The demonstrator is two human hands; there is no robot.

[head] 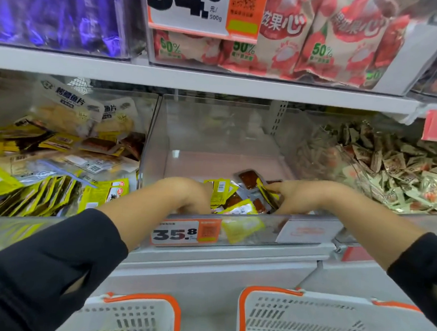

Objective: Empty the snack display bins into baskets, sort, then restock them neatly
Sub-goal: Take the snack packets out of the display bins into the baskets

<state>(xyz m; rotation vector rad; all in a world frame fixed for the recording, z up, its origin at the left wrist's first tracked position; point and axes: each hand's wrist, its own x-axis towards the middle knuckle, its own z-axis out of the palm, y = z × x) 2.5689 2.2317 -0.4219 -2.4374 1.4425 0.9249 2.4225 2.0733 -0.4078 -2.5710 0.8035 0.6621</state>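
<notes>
Middle clear bin (pixel 214 129) nearly empty; few yellow packets (pixel 221 191) remain at front. Left hand (pixel 187 195) curled down among packets, grasp indeterminate. Right hand (pixel 291 198) pinches one yellow packet (pixel 267 194).

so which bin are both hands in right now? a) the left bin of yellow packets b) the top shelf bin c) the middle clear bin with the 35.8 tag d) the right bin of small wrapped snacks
c: the left hand and right hand both reach into the nearly emptied middle clear bin, above the 35.8 price tag, among the last yellow packets.
</notes>
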